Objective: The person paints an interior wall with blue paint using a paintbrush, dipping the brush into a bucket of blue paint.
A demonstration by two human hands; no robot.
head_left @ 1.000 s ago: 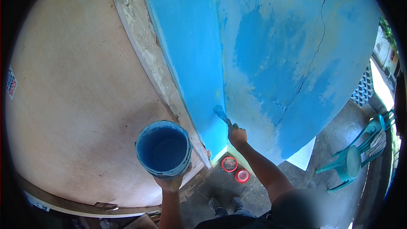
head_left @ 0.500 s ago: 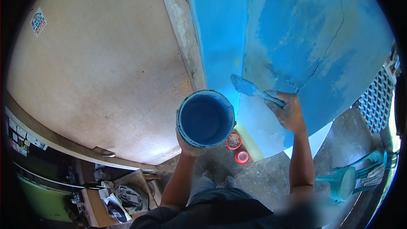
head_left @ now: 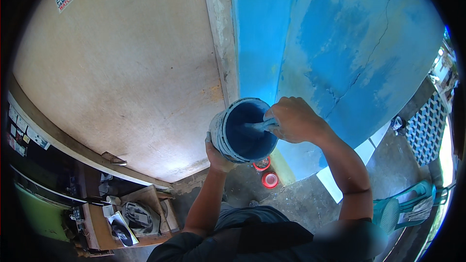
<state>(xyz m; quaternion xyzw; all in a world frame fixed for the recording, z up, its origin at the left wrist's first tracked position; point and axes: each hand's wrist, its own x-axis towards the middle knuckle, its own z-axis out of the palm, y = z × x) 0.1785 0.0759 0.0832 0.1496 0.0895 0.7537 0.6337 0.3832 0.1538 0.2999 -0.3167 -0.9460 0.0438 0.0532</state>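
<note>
Left hand (head_left: 219, 157) is wrapped around the underside of a round grey plastic bucket of blue paint (head_left: 241, 129), holding it up at chest height. Right hand (head_left: 291, 120) is closed on a paint-smeared brush handle (head_left: 257, 126) dipped inside that bucket. Just past both hands is the patchy blue cracked wall (head_left: 340, 48); two small red lids (head_left: 266, 172) sit on the floor below.

Bright daylight, sharp centre, dark fisheye rim

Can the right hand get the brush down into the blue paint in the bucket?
Probably yes. The right hand sits at the open rim of the bucket, the brush already pointing inside, nothing covering it. The left hand holds it underneath.
</note>
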